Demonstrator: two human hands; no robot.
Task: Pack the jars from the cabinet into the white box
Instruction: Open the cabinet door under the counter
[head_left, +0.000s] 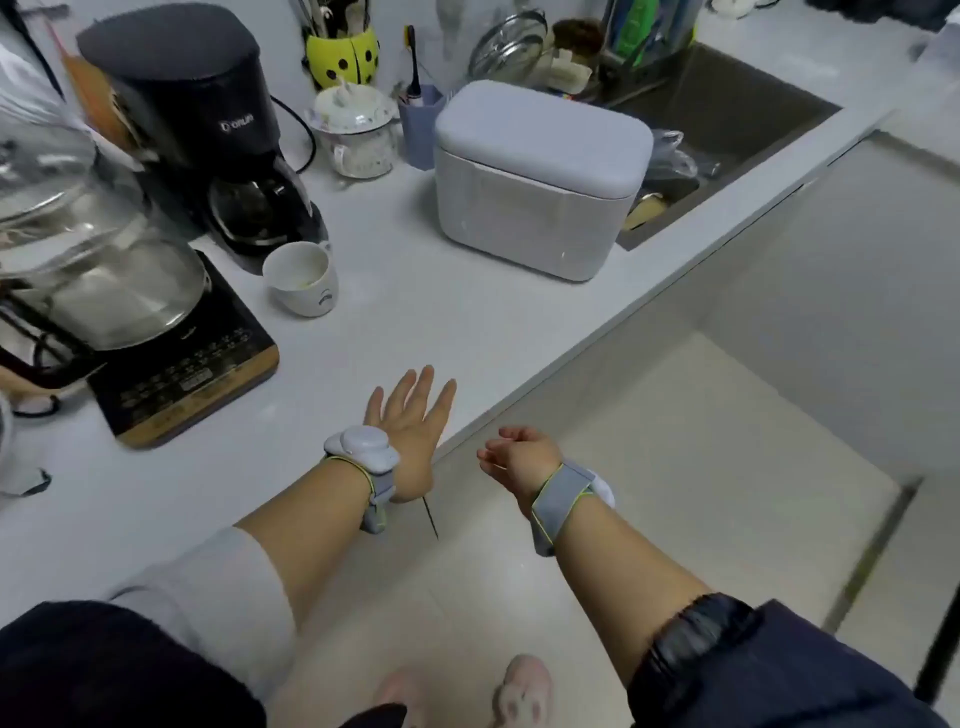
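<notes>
The white box (535, 192) stands on the grey counter, lid down, left of the sink. No jars and no cabinet are in view. My left hand (410, 421) hovers flat over the counter's front edge, fingers spread, holding nothing. My right hand (519, 454) hangs just off the counter edge above the floor, fingers loosely curled, nothing in it. Both wrists wear grey strap-on devices. The box is well beyond both hands, toward the back.
A black coffee maker (208, 130), a white mug (304, 280) and an induction hob (187, 374) with a glass-lidded pot (98, 265) fill the counter's left. Cups and a utensil holder (343, 57) stand behind. The sink (727, 119) is at the right; pale floor lies below.
</notes>
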